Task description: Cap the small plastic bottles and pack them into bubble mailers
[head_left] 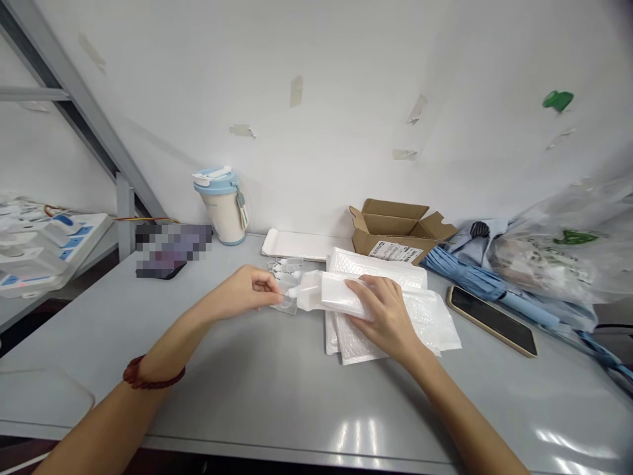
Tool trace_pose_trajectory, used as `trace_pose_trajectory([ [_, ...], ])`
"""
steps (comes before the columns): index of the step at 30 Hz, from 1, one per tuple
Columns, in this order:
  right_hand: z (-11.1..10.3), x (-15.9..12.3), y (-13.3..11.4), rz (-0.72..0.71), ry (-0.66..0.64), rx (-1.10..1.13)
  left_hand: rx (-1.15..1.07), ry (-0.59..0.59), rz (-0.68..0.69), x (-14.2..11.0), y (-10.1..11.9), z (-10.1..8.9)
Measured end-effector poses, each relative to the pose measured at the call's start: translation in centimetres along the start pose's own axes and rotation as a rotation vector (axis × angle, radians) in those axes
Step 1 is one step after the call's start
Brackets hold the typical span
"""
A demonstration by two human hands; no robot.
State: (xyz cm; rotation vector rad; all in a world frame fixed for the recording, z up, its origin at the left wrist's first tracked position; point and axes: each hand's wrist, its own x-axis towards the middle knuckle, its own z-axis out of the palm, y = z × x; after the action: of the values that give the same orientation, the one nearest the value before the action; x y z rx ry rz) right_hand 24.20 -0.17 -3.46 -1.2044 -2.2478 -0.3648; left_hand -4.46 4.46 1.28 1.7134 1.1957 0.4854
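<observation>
My right hand [383,313] grips a white bubble mailer [341,295], its open end and flap turned to the left. At that open end my left hand [247,290] is closed in a pinch on a thin clear plastic piece [289,303]; its exact kind is hard to make out. Just behind lie several small clear plastic items [287,266] with white parts. Beneath the held mailer and my right hand, more white bubble mailers [356,343] lie stacked on the grey table [257,396].
Along the wall stand a cream tumbler with a blue lid [225,208], a flat white package [306,245] and an open cardboard box [395,231]. To the right are a phone [492,320], a blue folded umbrella [475,277] and plastic bags [568,244]. A blurred-out dark object [173,251] lies left.
</observation>
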Motion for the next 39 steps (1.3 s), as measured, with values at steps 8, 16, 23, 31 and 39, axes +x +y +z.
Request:
trace_pose_trajectory([
  [8,-0.1,0.1,-1.9,-0.043,-0.027,0.084,-0.070,0.036,0.129,-0.2,0.6,4.9],
  [16,-0.3,0.1,0.0,0.025,0.048,-0.023,0.197,0.105,-0.128,0.5,-1.5,-1.5],
  [23,-0.3,0.1,0.0,0.025,0.037,-0.056,0.194,-0.100,-0.276,1.6,-3.3,-1.4],
  [31,-0.2,0.0,0.0,0.030,0.022,-0.047,0.093,-0.200,-0.204,1.4,-3.5,-2.2],
  [39,-0.2,0.1,0.0,0.031,0.008,-0.050,-0.014,-0.127,-0.152,0.3,-2.5,-3.9],
])
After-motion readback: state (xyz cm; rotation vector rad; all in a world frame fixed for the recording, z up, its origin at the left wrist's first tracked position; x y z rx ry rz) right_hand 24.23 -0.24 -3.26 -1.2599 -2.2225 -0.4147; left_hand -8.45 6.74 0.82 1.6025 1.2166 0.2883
